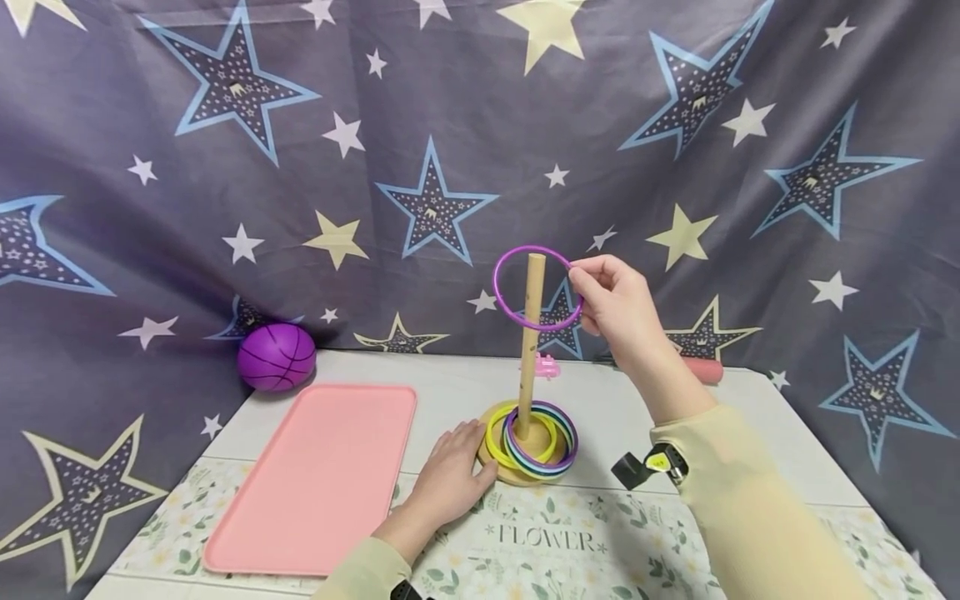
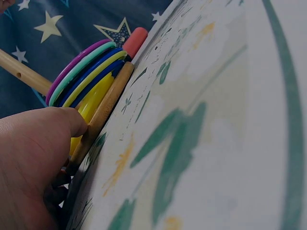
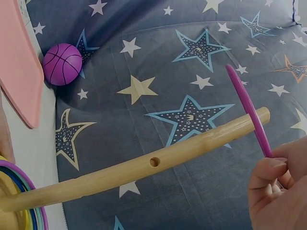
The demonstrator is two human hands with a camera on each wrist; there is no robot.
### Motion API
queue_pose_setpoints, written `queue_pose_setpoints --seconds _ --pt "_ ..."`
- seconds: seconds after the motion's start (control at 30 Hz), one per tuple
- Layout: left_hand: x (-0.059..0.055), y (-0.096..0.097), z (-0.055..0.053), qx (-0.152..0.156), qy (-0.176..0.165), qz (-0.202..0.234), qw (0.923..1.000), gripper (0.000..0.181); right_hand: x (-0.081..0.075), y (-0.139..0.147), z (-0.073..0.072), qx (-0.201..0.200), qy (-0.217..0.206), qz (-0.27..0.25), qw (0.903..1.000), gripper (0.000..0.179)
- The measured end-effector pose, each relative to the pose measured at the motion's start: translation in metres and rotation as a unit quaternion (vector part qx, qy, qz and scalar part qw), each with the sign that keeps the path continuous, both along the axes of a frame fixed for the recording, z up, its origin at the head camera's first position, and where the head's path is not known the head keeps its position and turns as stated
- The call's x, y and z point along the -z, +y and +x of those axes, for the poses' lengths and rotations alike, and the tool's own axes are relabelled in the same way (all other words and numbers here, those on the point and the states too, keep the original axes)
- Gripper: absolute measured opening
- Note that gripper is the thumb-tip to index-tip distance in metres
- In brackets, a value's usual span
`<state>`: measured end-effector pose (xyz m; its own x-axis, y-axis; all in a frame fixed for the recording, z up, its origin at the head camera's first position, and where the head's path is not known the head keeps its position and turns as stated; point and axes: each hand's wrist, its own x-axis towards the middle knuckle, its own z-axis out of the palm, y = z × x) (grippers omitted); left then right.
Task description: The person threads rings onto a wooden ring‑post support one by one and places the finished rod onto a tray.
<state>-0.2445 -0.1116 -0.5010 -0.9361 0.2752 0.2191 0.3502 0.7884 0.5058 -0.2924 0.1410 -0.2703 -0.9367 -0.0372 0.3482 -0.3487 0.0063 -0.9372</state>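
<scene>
A purple ring (image 1: 501, 307) is pinched between the thumb and fingers of my right hand (image 1: 617, 302). It encircles the upper end of an upright wooden pole (image 1: 529, 350), whose tip shows just past the ring (image 3: 245, 98) in the right wrist view. Around the pole's foot lies a stack of rings (image 2: 84, 72) in purple, teal, blue and yellow on a round wooden base (image 2: 106, 103). My left hand (image 1: 448, 473) rests at the left side of that base, its fingers extended and its thumb (image 2: 72, 120) against the edge.
Left of the base lies a pink tray (image 1: 322, 475). A purple ball (image 1: 277, 357) sits at the table's back left corner. Behind the pole is a small pink object (image 1: 547, 367), and a red cylinder (image 1: 705, 370) lies at the back right. A star-patterned curtain (image 1: 420, 100) hangs behind.
</scene>
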Motion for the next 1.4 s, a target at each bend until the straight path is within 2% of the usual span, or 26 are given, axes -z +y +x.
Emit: queue_pose_setpoints --seconds 0.2,1.0,1.4 --pt "0.002 -0.001 -0.001 0.0 0.003 -0.002 1.0 0.069 0.007 -0.001 -0.002 0.005 -0.011 0.004 0.9999 0.018" --pt "0.003 0.0 -0.005 0.0 0.006 -0.01 0.9999 0.068 0.039 -0.003 -0.006 -0.002 -0.04 0.017 0.9991 0.016" --pt "0.002 0.0 -0.003 0.001 0.005 -0.01 0.9999 0.068 0.061 0.006 0.0 0.002 -0.059 0.015 0.9981 0.017"
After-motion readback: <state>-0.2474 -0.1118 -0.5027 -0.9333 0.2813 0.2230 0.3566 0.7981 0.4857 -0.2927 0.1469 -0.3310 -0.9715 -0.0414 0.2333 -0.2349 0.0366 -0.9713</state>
